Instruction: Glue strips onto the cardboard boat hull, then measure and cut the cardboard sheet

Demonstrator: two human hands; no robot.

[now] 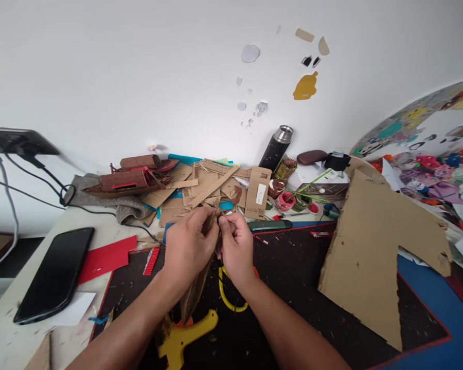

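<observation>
Both hands meet near the middle of the view, over the dark mat (278, 298). My left hand (189, 246) is closed around a brown cardboard piece (196, 290), which hangs down beneath it in a narrow strip. Beside it, my right hand (237, 246) pinches the top end of the same piece, its fingertips touching those of the left. Yellow-handled scissors (223, 295) lie partly under my right wrist. A yellow glue gun (185, 336) rests on the mat below the hands, partly hidden by my left forearm.
Cardboard scraps (204, 185) and brown model boats (127, 182) stand along the wall. A black phone (56, 275) lies at left by red paper (108, 259). Paint jars (286, 200) and a black flask (275, 149) stand behind. A large cardboard sheet (370, 257) is at right.
</observation>
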